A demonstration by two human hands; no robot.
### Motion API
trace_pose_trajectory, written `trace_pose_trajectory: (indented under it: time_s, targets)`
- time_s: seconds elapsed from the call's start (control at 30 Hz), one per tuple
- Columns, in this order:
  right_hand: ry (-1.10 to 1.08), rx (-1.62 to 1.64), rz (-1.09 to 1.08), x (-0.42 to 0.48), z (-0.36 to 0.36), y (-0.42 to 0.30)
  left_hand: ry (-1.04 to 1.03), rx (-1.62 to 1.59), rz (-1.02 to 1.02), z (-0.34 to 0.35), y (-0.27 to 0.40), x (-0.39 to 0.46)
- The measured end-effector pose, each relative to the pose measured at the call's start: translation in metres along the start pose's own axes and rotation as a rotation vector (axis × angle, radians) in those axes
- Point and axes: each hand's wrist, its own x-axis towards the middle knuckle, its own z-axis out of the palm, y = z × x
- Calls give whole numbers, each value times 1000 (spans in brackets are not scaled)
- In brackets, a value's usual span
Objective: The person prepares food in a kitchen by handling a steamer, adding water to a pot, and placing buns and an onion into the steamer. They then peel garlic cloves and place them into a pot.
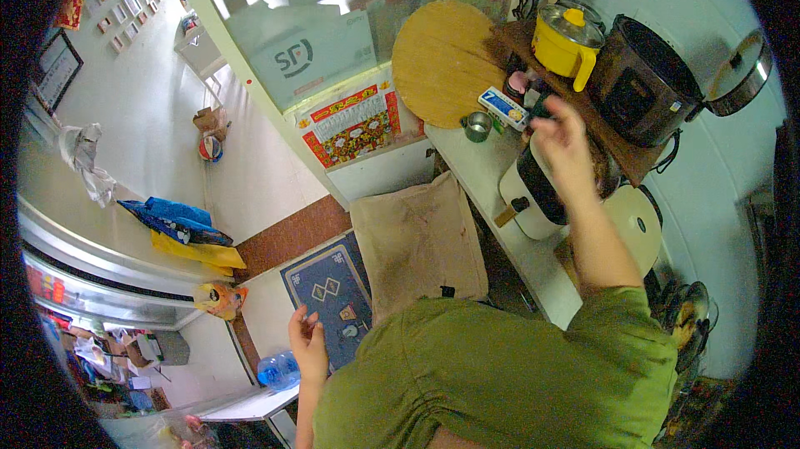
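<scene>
My right hand (565, 149) is stretched over the white countertop (500, 158), blurred, above a white cooker (525, 183) with a dark top. Its fingertips are close to small dark items by a blue-and-white box (503, 108); whether they touch or hold anything is hidden. A small metal cup (478, 126) stands left of that box. Under my right forearm, a cream round lid (631, 224) is partly covered. My left hand (308, 346) hangs low at the left with nothing in it, fingers loosely apart, over the floor near a blue mat (328, 299).
A brown raised shelf (644, 167) carries a yellow electric pot (565, 42) and a large dark cooker (644, 86). A round wooden board (437, 64) leans behind the counter. A beige cloth (419, 242) hangs before me. A blue water bottle (279, 371) lies lower left.
</scene>
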Motion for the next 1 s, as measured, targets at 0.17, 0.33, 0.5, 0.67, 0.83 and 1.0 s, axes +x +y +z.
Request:
trace_pose_trajectory:
  time_s: [0.17,0.33,0.5,0.67,0.83,1.0]
  targets:
    - [-416,27,362,-74,56,78,-49,26,4,9,6,-1]
    - [-743,52,475,-113,91,92,57,76,-39,14,12,-24]
    - [-749,143,564,-115,102,122,179,121,111,22,10,-56]
    - [-805,133,580,-118,102,129,280,225,-34,16,21,-129]
    - [-934,179,550,-142,147,135,488,169,-162,5,-1,-209]
    - [-1125,260,453,-177,189,102,622,97,-187,-8,-19,-249]
